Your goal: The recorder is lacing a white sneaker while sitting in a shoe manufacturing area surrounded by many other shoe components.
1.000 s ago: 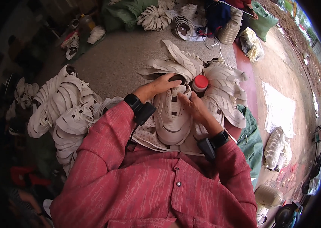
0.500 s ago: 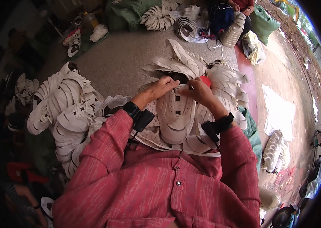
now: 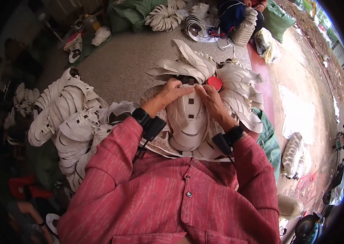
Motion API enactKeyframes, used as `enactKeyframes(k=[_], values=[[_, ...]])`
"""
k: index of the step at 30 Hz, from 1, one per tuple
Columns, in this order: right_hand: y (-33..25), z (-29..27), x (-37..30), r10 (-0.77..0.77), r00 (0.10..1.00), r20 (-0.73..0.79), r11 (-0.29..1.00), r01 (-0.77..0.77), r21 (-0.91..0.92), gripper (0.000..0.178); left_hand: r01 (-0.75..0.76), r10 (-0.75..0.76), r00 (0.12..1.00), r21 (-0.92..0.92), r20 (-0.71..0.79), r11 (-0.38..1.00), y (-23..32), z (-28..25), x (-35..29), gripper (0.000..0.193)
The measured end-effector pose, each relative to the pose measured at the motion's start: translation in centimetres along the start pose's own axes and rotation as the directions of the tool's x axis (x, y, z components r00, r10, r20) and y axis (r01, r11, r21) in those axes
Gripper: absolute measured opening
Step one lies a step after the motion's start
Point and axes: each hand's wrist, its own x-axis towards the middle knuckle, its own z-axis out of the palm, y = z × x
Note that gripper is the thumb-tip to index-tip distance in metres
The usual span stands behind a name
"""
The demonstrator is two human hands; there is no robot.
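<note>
A white perforated shoe upper (image 3: 188, 120) lies on my lap, on top of other white pieces. My left hand (image 3: 171, 92) pinches its far edge with fingers closed on it. My right hand (image 3: 209, 98) grips the same far edge from the right side. Both hands nearly touch above the piece. Just beyond my right hand stands a small container with a red lid (image 3: 214, 82). Both wrists wear black bands with small devices.
A fan of white cut pieces (image 3: 188, 65) lies ahead on the grey floor (image 3: 123, 69). A large heap of white uppers (image 3: 66, 118) sits at my left. Green sacks (image 3: 129, 12), more white bundles (image 3: 161, 16) and another seated person (image 3: 233, 14) are farther off.
Both hands have slid up to the far edge of the white upper and come closer together. The view has shifted slightly.
</note>
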Motion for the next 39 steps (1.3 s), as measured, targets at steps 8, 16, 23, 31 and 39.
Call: enactKeyframes(k=[8,16,23,31,39], values=[[-2.8,-1.8,-0.7,0.346,0.896,0.278,0.756,-0.442,0.483,0.037,0.071,-0.072,0.997,-0.056,-0.025,0.996,-0.1,-0.7,0.0,0.041],[-2.2,-1.3,-0.3,0.273,0.945,0.182,0.892,-0.319,0.321,0.037,0.068,-0.041,0.991,0.217,-0.128,0.974,-0.9,-0.3,0.3,0.056],[-12.5,-9.2,-4.3,0.285,0.930,0.232,0.915,-0.335,0.223,0.035,-0.547,0.545,0.836,0.167,0.064,0.820,5.0,3.2,-7.1,0.065],[-20.1,-12.1,-7.8,-0.170,0.946,0.276,0.976,0.201,-0.088,0.029,0.093,0.129,0.768,-0.309,0.627,0.947,10.7,1.5,-16.8,0.027],[-16.2,-12.6,-11.7,0.205,0.690,0.694,0.875,-0.447,0.186,0.027,-0.277,0.316,0.942,-0.786,-0.110,0.553,4.5,-8.0,-23.5,0.026]])
